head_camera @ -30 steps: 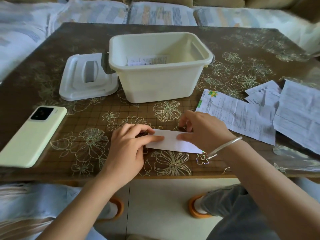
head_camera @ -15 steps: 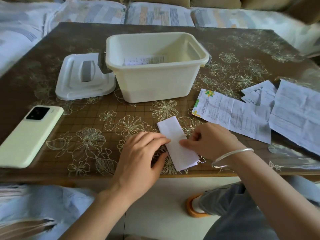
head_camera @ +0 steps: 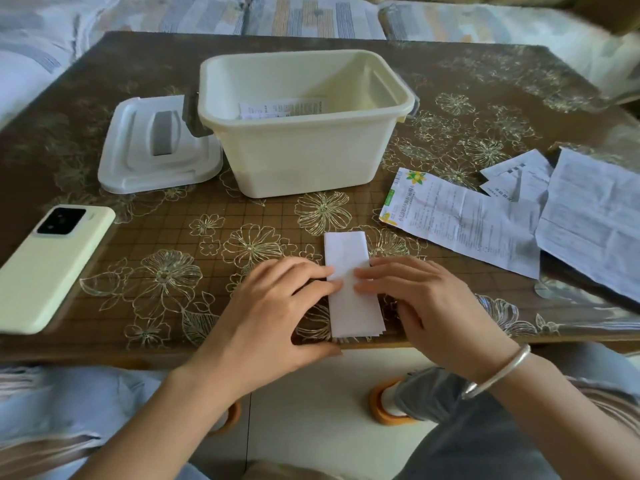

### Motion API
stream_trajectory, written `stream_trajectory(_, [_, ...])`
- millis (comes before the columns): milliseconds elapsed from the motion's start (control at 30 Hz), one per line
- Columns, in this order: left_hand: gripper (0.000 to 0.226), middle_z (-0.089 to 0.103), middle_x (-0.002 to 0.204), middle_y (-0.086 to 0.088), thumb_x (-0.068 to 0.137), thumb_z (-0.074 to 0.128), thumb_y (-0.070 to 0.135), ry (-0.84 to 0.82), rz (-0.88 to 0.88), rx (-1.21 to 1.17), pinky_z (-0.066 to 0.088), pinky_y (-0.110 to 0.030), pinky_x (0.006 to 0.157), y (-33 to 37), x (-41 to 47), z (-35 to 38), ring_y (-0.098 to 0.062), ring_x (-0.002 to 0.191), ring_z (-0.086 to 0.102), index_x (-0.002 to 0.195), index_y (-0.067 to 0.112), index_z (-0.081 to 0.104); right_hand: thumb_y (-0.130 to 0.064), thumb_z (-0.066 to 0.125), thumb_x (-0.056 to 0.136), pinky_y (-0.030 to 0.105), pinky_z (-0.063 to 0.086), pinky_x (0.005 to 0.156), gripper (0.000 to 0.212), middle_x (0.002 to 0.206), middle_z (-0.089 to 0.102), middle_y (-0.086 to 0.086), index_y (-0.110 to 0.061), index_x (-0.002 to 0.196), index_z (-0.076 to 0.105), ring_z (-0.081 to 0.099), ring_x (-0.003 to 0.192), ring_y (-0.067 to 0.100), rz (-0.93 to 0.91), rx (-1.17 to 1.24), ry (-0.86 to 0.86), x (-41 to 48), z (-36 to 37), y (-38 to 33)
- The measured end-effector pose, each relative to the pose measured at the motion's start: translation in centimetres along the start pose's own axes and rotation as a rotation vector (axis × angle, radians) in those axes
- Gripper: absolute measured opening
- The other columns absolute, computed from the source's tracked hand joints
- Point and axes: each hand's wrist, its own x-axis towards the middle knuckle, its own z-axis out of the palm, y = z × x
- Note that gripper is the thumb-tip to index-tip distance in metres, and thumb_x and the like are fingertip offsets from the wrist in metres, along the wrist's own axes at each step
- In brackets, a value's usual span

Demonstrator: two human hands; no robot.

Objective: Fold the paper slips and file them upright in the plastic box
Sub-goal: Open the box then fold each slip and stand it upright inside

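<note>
A: Bench (head_camera: 138,237): plastic box (head_camera: 304,147) at 12 o'clock, folded slip (head_camera: 346,251) at 6, its end near the edge. May slide off.

B: Left hand (head_camera: 273,313), right hand (head_camera: 429,306) flat, fingers straight, pressing slip, gripping nothing. Uneven pressure likely skews the crease.

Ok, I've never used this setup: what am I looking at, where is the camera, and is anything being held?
There is no machine here: these are a person's two bare hands. The camera sits on the person's head and looks forward and down, so the arms come in from the bottom. On the table stand an open box with printed paper inside, its lid to the left, a phone, and unfolded papers at the right. Nothing is gripped: the left hand and the right hand press flat fingers on a folded slip near the table's front edge.
</note>
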Motion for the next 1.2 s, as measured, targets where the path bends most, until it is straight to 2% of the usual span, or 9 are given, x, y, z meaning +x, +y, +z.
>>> stream_trajectory(200, [0.049, 0.067, 0.111, 0.008, 0.078, 0.064, 0.060, 0.170, 0.007, -0.013, 0.046, -0.037, 0.093, 0.9, -0.1, 0.4, -0.016, 0.108, 0.060, 0.106, 0.020, 0.073, -0.005, 0.038, 0.078, 0.044, 0.049, 0.093, 0.049, 0.123, 0.064, -0.015, -0.023, 0.109, 0.071, 0.052, 0.125, 0.011, 0.022, 0.089, 0.037, -1.0, 0.8, 0.1])
stream_trajectory(333, [0.019, 0.071, 0.095, 0.007, 0.088, 0.065, 0.033, 0.328, 0.057, 0.010, 0.047, -0.036, 0.078, 1.0, -0.1, 0.9, -0.018, 0.089, 0.064, 0.090, 0.017, 0.075, 0.000, 0.050, 0.080, 0.040, 0.046, 0.099, 0.046, 0.122, 0.063, -0.015, -0.022, 0.117, 0.067, 0.048, 0.128, 0.010, 0.052, 0.193, 0.039, -1.8, 1.0, -0.1])
stream_trajectory(433, [0.024, 0.066, 0.081, 0.008, 0.093, 0.060, 0.030, 0.402, -0.043, -0.034, 0.044, -0.034, 0.070, 1.5, 0.3, 1.2, -0.016, 0.076, 0.057, 0.078, 0.015, 0.069, -0.025, 0.056, 0.085, 0.038, 0.051, 0.089, 0.032, 0.114, 0.062, -0.011, -0.024, 0.117, 0.063, 0.056, 0.114, 0.010, 0.157, 0.266, 0.100, -1.7, 1.0, -0.6])
stream_trajectory(533, [0.028, 0.055, 0.073, 0.011, 0.094, 0.054, 0.034, 0.409, -0.215, -0.138, 0.039, -0.030, 0.067, 1.8, 1.2, 1.6, -0.014, 0.071, 0.050, 0.072, 0.018, 0.061, -0.041, 0.069, 0.081, 0.027, 0.049, 0.077, 0.031, 0.090, 0.059, -0.024, -0.030, 0.110, 0.063, 0.058, 0.092, 0.008, 0.328, 0.331, 0.242, -0.7, 1.5, -1.3])
stream_trajectory(600, [0.028, 0.051, 0.074, 0.011, 0.094, 0.052, 0.035, 0.410, -0.297, -0.142, 0.039, -0.031, 0.065, 1.9, 1.6, 1.9, -0.014, 0.072, 0.047, 0.073, 0.019, 0.060, -0.038, 0.072, 0.080, 0.024, 0.045, 0.071, 0.030, 0.078, 0.056, -0.026, -0.027, 0.107, 0.065, 0.054, 0.085, 0.008, 0.399, 0.258, 0.300, 0.4, 2.1, -1.7])
stream_trajectory(733, [0.029, 0.058, 0.093, 0.001, 0.091, 0.054, 0.037, 0.428, -0.399, -0.050, 0.044, -0.038, 0.073, 1.8, 1.9, 2.4, -0.022, 0.086, 0.051, 0.077, 0.015, 0.066, -0.042, 0.065, 0.079, 0.032, 0.043, 0.066, 0.032, 0.072, 0.061, -0.014, -0.022, 0.103, 0.067, 0.050, 0.078, 0.016, 0.452, 0.093, 0.373, 1.8, 3.1, -2.6])
stream_trajectory(900, [0.028, 0.060, 0.096, 0.001, 0.089, 0.056, 0.038, 0.428, -0.420, 0.035, 0.043, -0.039, 0.072, 1.8, 2.3, 2.7, -0.024, 0.088, 0.051, 0.074, 0.017, 0.064, -0.040, 0.060, 0.082, 0.036, 0.045, 0.070, 0.031, 0.078, 0.062, -0.010, -0.021, 0.106, 0.066, 0.050, 0.081, 0.020, 0.466, -0.036, 0.387, 1.8, 3.9, -3.1])
stream_trajectory(1067, [0.022, 0.058, 0.096, 0.003, 0.085, 0.059, 0.035, 0.396, -0.422, 0.049, 0.042, -0.040, 0.073, 1.9, 2.4, 2.5, -0.024, 0.089, 0.050, 0.068, 0.021, 0.056, -0.050, 0.052, 0.084, 0.034, 0.033, 0.071, 0.040, 0.086, 0.056, -0.008, -0.026, 0.113, 0.065, 0.046, 0.087, 0.021, 0.479, -0.137, 0.341, 1.6, 4.2, -2.8])
stream_trajectory(1200, [0.015, 0.057, 0.099, 0.003, 0.083, 0.065, 0.033, 0.385, -0.463, 0.026, 0.044, -0.040, 0.076, 2.2, 2.5, 2.3, -0.025, 0.092, 0.052, 0.085, 0.021, 0.057, -0.045, 0.056, 0.084, 0.034, 0.033, 0.070, 0.034, 0.089, 0.056, -0.008, -0.031, 0.114, 0.064, 0.046, 0.086, 0.022, 0.467, -0.145, 0.334, 1.6, 4.0, -2.9])
